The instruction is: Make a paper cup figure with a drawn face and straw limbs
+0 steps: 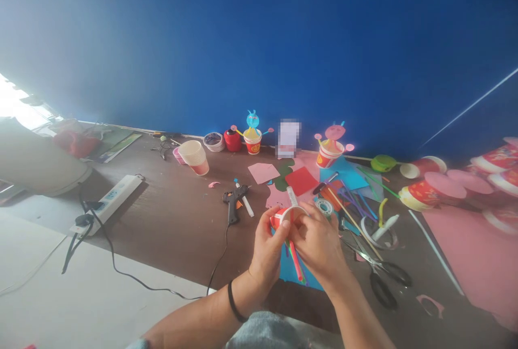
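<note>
Both my hands are wrapped round a red and white paper cup [277, 219], tipped so that its rim faces me. My left hand [266, 249] grips the cup's left side, thumb at the rim. My right hand [321, 241] closes on the right side, and its fingertips are partly hidden at the opening. Below the cup, pink and green straws [297, 264] show between my wrists, over a blue sheet [309, 278]. Just beyond the cup lie a white marker [290, 196] and a roll of tape [324, 207].
A black glue gun [232, 201] lies left, its cord trailing forward. A power strip [115, 200] is further left. Scissors [376, 265] lie right. Two decorated cup figures [253, 145] stand at the blue wall, near stacked paper cups [195, 157]. Coloured paper [301, 181] spreads centrally.
</note>
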### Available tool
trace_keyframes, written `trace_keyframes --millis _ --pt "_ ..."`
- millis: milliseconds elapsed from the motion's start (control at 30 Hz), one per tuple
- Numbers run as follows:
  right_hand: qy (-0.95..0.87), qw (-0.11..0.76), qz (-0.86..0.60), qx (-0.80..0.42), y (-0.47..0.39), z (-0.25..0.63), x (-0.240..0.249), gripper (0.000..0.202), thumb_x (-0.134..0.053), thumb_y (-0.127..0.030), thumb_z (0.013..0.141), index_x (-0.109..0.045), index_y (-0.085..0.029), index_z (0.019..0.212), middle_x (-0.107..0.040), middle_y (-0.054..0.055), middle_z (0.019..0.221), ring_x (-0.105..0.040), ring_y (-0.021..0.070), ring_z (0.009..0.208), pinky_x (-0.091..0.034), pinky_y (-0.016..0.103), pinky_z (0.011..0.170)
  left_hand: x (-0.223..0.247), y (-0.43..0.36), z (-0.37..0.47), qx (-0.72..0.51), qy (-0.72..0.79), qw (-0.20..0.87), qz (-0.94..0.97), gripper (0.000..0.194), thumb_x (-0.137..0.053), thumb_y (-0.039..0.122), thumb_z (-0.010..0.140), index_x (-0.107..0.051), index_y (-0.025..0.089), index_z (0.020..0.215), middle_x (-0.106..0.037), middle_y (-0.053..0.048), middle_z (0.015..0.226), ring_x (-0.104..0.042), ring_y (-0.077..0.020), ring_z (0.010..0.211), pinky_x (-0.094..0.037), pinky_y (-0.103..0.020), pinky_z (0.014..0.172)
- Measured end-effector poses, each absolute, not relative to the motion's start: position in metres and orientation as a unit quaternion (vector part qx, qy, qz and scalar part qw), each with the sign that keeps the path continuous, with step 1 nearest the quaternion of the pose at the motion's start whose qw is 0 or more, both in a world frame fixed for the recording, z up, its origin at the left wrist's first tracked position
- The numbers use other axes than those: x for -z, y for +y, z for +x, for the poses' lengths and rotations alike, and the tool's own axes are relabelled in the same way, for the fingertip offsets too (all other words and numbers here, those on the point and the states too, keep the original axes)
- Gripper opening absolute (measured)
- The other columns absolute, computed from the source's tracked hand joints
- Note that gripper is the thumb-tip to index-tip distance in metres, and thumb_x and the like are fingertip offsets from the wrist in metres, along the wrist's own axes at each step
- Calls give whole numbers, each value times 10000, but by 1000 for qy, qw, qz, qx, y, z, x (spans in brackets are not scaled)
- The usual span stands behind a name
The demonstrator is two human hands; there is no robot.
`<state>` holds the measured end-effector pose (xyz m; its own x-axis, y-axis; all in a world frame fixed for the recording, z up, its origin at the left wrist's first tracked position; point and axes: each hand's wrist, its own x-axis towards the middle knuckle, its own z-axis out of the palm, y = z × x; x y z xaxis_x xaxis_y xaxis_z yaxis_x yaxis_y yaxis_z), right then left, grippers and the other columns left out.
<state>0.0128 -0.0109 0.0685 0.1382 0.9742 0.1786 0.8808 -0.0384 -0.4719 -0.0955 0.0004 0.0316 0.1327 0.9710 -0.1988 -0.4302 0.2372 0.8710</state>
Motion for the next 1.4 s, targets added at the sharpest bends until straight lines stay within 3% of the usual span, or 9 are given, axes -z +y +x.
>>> trace_keyframes --millis 167,433,567,700,867,1033,1300,1400 --pt "-648 257 -710 -97 -10 14 -66 223 -479 -360 861 -672 -258 905 -591 92 1239 -487 305 1191 -215 591 989 -33 -1 -97 -511 406 667 359 428 -659 357 790 -515 177 1150 -612 -87 1060 -587 -234 1013 -428 -379 925" --pt "-652 280 -699 -94 -15 10 -68 183 -484 -259 848 -665 -233 846 -687 88 1078 -526 284 1168 -171 553 1010 -35 -2 -102 -498 398 629 446 400 -652 365 783 -543 194 1127 -587 -90 1106 -549 -257 1056 -417 -404 948" --pt "-650 292 -691 -121 -16 12 -73 135 -507 -236 830 -642 -240 834 -713 43 975 -614 259 1024 -175 524 1005 -33 3 -109 -465 402 590 523 412 -636 388 787 -569 227 1161 -520 -87 1204 -472 -272 1170 -375 -418 1005" --pt "-658 271 -685 -156 -15 16 -78 143 -528 -194 808 -646 -265 848 -711 6 892 -642 232 934 -229 481 974 -39 11 -120 -407 374 576 601 450 -633 430 776 -559 238 1176 -399 -92 1316 -417 -283 1217 -444 -373 926" --pt "-668 269 -678 -148 -15 16 -78 162 -518 -171 810 -657 -250 839 -708 21 955 -618 236 1008 -237 465 976 -46 21 -127 -359 332 544 682 432 -578 436 817 -509 210 1178 -531 -87 1142 -509 -249 1076 -425 -378 918" --pt "-671 277 -675 -130 -18 12 -73 158 -514 -177 808 -662 -232 804 -724 34 928 -536 268 1150 -259 451 976 -48 22 -129 -366 326 474 731 416 -565 459 807 -527 184 1117 -533 -93 1074 -512 -248 1003 -409 -393 909" --pt "-665 273 -672 -180 -25 14 -84 138 -523 -211 830 -650 -265 825 -707 5 891 -639 221 888 -197 504 1000 -59 24 -135 -378 272 433 772 496 -652 444 742 -540 184 1151 -579 -120 1069 -537 -272 991 -420 -388 891" --pt "-680 274 -654 -187 -27 16 -88 127 -521 -234 854 -642 -271 844 -696 -1 894 -630 211 890 -245 474 981 -59 25 -135 -388 247 457 762 557 -656 463 736 -518 178 1194 -588 -131 1085 -558 -269 979 -434 -381 883"
